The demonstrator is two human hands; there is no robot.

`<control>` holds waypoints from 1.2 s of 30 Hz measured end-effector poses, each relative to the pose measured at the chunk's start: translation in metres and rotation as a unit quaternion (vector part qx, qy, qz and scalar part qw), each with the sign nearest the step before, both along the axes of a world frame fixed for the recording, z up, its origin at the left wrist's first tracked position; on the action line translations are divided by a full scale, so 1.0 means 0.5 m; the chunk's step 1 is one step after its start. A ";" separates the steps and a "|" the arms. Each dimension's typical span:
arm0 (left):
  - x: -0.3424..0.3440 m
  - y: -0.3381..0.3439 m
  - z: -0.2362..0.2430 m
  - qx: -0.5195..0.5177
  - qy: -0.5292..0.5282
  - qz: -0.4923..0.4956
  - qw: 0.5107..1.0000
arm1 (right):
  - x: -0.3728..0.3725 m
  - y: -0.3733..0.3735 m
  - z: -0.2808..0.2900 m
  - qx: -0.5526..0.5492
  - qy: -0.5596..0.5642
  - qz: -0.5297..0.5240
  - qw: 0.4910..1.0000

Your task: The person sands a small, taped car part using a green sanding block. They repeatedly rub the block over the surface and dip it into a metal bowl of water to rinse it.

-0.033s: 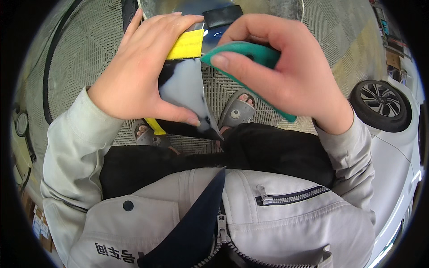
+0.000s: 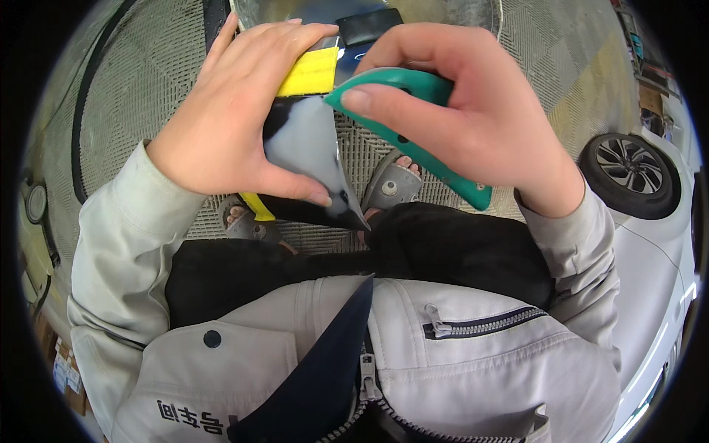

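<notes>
A curved glossy dark panel (image 2: 299, 144) with a pale, streaked face and yellow strips (image 2: 303, 74) is gripped in my left hand (image 2: 236, 111), its thumb across the lower part and fingers over the top. My right hand (image 2: 480, 111) pinches a teal, wedge-shaped scraper-like tool (image 2: 458, 184), whose pointed tip lies at the panel's right edge, just below the upper yellow strip. Part of the tool is hidden behind my fingers and thumb.
A large basin (image 2: 495, 18) holding a black block (image 2: 365, 26) is beyond my hands. My sandalled feet (image 2: 391, 184) rest on grid mats (image 2: 155, 66). A white car (image 2: 650, 288) with a wheel (image 2: 631, 173) stands at right. A black hose (image 2: 83, 111) runs at left.
The teal tool's tip has shifted slightly left onto the panel's edge, and its lower end sits a little lower. My left hand is nearly still.
</notes>
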State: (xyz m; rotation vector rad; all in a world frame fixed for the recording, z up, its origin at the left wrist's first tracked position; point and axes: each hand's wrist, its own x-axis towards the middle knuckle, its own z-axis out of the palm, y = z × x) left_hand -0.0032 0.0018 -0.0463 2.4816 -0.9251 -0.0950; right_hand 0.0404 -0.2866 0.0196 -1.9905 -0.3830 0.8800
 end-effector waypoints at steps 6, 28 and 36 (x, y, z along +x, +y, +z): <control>-0.001 0.002 0.000 -0.010 0.014 -0.010 1.000 | 0.008 0.054 -0.023 -0.059 -0.188 0.082 0.977; 0.034 0.039 0.101 -0.169 0.152 0.051 0.972 | 0.046 -0.024 -0.010 0.165 -0.178 0.010 0.970; 0.016 0.042 0.130 -0.113 0.122 0.029 0.986 | 0.044 0.036 -0.041 0.137 -0.079 0.031 0.987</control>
